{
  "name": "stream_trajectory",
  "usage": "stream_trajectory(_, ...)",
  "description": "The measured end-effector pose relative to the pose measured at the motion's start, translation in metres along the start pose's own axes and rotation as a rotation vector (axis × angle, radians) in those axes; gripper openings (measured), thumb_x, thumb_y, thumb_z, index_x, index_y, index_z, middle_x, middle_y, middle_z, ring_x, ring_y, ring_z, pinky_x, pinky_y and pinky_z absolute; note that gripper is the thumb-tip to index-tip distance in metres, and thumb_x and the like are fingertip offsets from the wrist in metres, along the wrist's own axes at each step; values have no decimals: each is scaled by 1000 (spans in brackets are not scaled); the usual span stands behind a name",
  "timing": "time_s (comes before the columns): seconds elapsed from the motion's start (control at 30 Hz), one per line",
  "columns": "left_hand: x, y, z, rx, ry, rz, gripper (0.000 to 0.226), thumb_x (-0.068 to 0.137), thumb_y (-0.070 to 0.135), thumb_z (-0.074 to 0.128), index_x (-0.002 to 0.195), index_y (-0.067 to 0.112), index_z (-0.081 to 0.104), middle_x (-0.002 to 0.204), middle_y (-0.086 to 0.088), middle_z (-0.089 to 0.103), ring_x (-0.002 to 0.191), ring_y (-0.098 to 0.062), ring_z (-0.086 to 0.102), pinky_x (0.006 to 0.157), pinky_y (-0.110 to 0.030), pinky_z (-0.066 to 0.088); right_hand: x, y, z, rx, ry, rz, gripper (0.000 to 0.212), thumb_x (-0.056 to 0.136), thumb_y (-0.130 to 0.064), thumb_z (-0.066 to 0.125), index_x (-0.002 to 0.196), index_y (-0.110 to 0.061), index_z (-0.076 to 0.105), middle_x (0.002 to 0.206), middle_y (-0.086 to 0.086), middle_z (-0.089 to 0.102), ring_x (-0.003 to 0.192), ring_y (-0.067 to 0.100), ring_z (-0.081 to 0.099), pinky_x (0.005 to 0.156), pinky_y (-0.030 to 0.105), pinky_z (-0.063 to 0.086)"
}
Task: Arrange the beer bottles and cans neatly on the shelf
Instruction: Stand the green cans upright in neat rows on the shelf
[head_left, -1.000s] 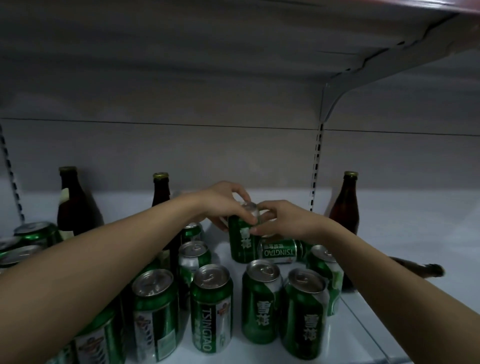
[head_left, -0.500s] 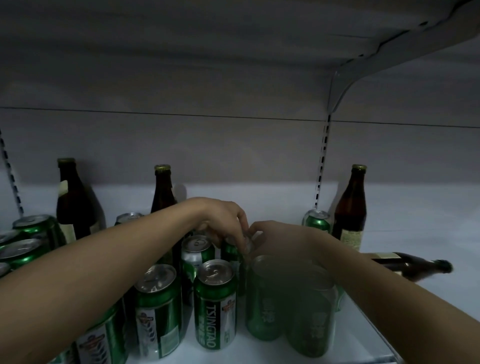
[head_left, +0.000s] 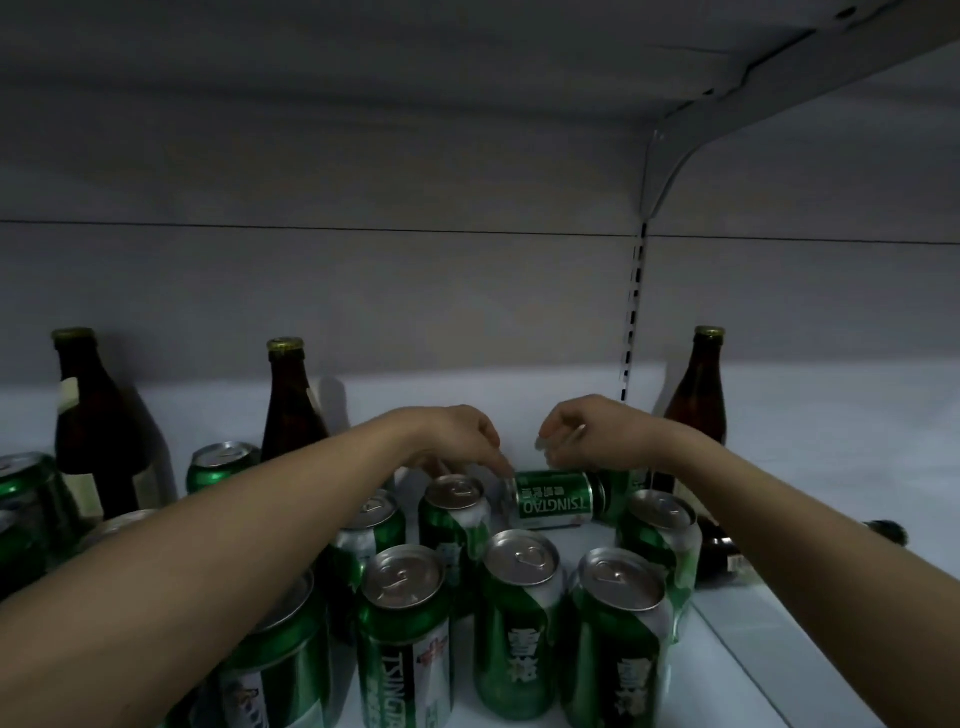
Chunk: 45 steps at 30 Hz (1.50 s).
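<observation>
Just under the fingertips of both hands: a Tsingtao can lying on its side (head_left: 556, 498), lid end toward the left hand. Left hand (head_left: 457, 436) hangs palm-down, fingers (head_left: 496, 460) drooping; tips reach down to the tipped can's lid end and the rim of an upright can (head_left: 456, 512) beside it. Contact looks likely but blur stops me confirming; the fingers are not closed round anything. Right hand (head_left: 576, 431) is above the tipped can's body, apart from it, fingers loosely curled, nothing in them; the fingertips are motion-blurred.

Nearer the camera than the fingers: a cluster of upright green cans, front row being a Tsingtao-labelled can (head_left: 405, 634), a can with Chinese lettering (head_left: 522, 618) and another like it (head_left: 621, 644). One more upright can (head_left: 660, 535) stands below the right wrist.

Beyond the hands, toward the back wall: a brown bottle (head_left: 291, 405) stands behind the left forearm, another (head_left: 698, 395) behind the right wrist, a third (head_left: 85, 410) far off to the left. A lone can (head_left: 221, 465) stands left of the middle bottle. A dark bottle lies flat (head_left: 727, 556) under the right forearm, mostly hidden.

Everything stands on the white shelf (head_left: 779, 649); a bracket (head_left: 670, 161) holds the board overhead.
</observation>
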<state>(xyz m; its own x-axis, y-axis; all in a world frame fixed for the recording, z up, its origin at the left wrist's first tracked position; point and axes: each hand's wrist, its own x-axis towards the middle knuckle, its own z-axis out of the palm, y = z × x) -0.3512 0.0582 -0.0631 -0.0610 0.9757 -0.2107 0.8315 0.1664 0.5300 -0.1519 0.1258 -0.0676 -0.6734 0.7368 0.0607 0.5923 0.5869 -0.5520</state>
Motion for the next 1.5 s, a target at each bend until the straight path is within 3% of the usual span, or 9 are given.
stream_trajectory(0.17,26,2,14,57,-89,2,72,81,34,79,142,13,47,134,-6,57,117,-27,61,102,-44,51,18,9,10,-398,-167,-22,59,85,-26,77,137,-19,51,135,-1,55,117,17,55,96,29,47)
stream_trajectory(0.43,60,7,33,225,-138,44,40,77,29,83,106,5,72,89,-6,75,70,-16,69,62,-23,56,35,19,26,-799,-262,22,71,71,-29,88,131,-13,54,128,6,61,116,25,59,98,38,49)
stream_trajectory(0.73,70,9,37,267,-131,64,20,75,17,84,67,12,66,57,5,63,53,-10,58,50,-21,45,39,16,26,-826,-245,-29,62,70,-32,88,123,-11,63,116,5,67,106,24,63,80,27,45)
stream_trajectory(0.83,60,7,31,239,-133,73,20,76,11,82,90,1,72,82,-9,73,64,-16,66,54,-25,53,34,20,25,-762,-242,-52,57,72,-34,87,118,-11,64,112,4,66,100,23,63,85,31,51)
stream_trajectory(1.0,39,-2,5,48,-79,111,36,85,5,74,118,4,61,112,-17,68,94,-31,71,88,-46,59,21,20,13,-517,-127,-97,51,79,-33,80,122,-15,59,110,-1,58,94,17,59,81,29,51)
stream_trajectory(1.13,15,-7,-17,-328,-91,138,31,94,4,62,123,10,53,112,-14,61,84,-22,71,80,-44,60,5,15,-4,-265,24,-84,48,81,-39,76,122,-25,58,103,-15,54,91,7,59,78,22,52)
stream_trajectory(1.23,-6,-3,-25,-589,-88,175,29,97,7,59,125,9,53,125,-20,61,108,-32,68,87,-47,59,-9,12,-13,25,124,-103,43,81,-36,78,121,-28,63,104,-14,63,87,4,63,64,9,46)
stream_trajectory(1.4,-27,6,-22,-491,-19,317,66,77,13,84,132,26,50,122,-8,60,95,-19,72,76,-33,60,-26,-8,-18,330,300,-156,30,87,-39,72,115,-26,68,108,-3,69,91,11,69,70,20,54)
stream_trajectory(1.5,-33,10,-15,-366,88,378,64,72,19,88,124,34,54,111,-2,65,79,-12,72,66,-28,60,-33,-26,-24,388,341,-158,25,88,-32,71,109,-18,71,103,2,71,90,17,71,74,28,60)
